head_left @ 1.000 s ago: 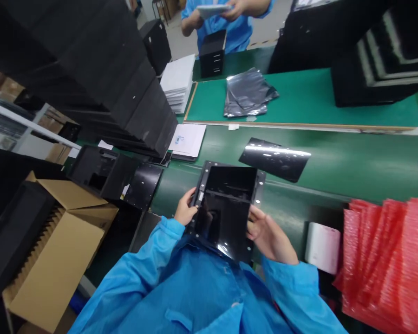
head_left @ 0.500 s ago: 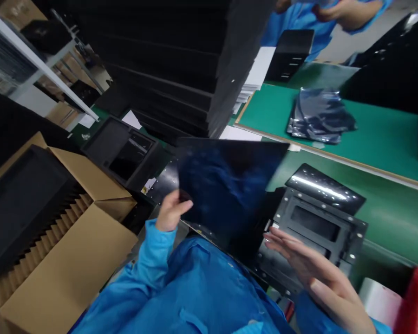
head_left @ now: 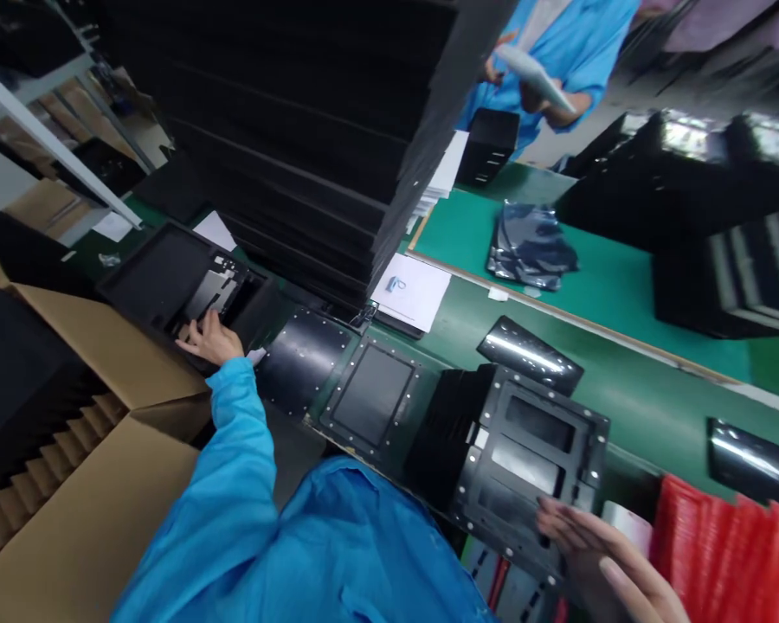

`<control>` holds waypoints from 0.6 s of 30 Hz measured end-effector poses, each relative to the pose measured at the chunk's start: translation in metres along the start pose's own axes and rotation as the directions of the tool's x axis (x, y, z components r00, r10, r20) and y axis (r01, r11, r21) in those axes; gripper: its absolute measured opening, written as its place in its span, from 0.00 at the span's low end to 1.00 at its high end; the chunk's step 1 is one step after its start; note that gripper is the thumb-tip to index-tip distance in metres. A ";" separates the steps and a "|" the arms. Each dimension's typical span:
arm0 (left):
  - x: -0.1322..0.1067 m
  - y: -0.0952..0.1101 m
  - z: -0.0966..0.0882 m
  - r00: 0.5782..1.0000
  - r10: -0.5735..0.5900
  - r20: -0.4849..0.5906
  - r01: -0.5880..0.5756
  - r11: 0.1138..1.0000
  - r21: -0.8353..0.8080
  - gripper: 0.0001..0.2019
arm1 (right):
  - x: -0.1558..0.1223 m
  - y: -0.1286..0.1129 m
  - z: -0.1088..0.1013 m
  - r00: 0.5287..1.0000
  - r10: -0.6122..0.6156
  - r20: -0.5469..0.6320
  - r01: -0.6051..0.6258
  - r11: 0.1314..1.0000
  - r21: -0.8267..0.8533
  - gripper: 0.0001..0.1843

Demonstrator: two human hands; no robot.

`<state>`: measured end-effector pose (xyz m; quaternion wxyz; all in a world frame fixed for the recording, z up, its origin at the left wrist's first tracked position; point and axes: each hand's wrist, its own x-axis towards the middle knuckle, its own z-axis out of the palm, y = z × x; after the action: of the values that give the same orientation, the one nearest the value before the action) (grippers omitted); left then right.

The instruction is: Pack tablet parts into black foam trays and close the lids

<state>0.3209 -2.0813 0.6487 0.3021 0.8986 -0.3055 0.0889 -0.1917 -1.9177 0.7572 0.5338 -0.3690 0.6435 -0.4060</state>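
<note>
Head view: left hand (head_left: 211,339) resting on the near edge of a black rectangular moulded tray (head_left: 159,277), fingers spread, no clamp, at the left end of a green conveyor mat (head_left: 662,368). Right hand (head_left: 601,554) low at the right, fingers apart, fingertips (head_left: 558,523) against the lower edge of a black stepped frame plate with rectangular windows and bolt holes (head_left: 532,459); no clear clamp. Frame plate tilted on the mat, right of a flat black square panel with a studded rim (head_left: 370,394) and a curved black studded cover (head_left: 302,359). Glossy black curved strip (head_left: 529,353) just beyond the frame plate, second glossy black strip (head_left: 753,463) near the right edge of the mat.

Parts so far spread out on the mat, none visibly inside the open brown cardboard carton (head_left: 91,346) at left. Tray contents partly hidden behind the left hand. Tall stack of black foam sheets (head_left: 299,112) beyond the tray, red bubble-wrap bags (head_left: 727,554) at lower right, co-worker in a blue coat (head_left: 545,61) at the far side of a green bench (head_left: 623,320).
</note>
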 end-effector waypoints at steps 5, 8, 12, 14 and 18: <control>-0.006 0.000 0.006 0.992 0.054 0.117 -0.065 0.994 0.088 0.20 | -0.017 0.017 -0.042 0.948 0.081 -0.308 -0.068 0.996 0.053 0.17; 0.000 0.012 -0.002 0.977 -0.026 0.211 -0.007 0.988 0.156 0.20 | 0.003 0.024 -0.072 0.886 0.043 -0.461 0.015 0.992 0.122 0.14; -0.014 0.049 -0.029 0.982 -0.029 0.186 -0.008 0.980 0.197 0.17 | 0.083 0.045 -0.111 0.857 0.126 -0.500 0.061 0.938 0.342 0.05; -0.047 0.073 -0.045 0.992 0.086 0.088 -0.097 0.985 0.141 0.15 | 0.134 0.061 -0.127 0.884 0.320 -0.341 -0.063 0.805 0.591 0.05; -0.155 0.104 -0.073 0.921 0.370 0.125 -0.375 0.927 0.016 0.11 | 0.220 0.092 -0.144 0.868 0.475 -0.142 -0.216 0.620 0.754 0.06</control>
<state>0.1369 -2.0265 0.7046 0.2432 0.8337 -0.4863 0.0966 -0.3725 -2.0628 0.6023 0.5880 0.0750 0.5720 -0.5670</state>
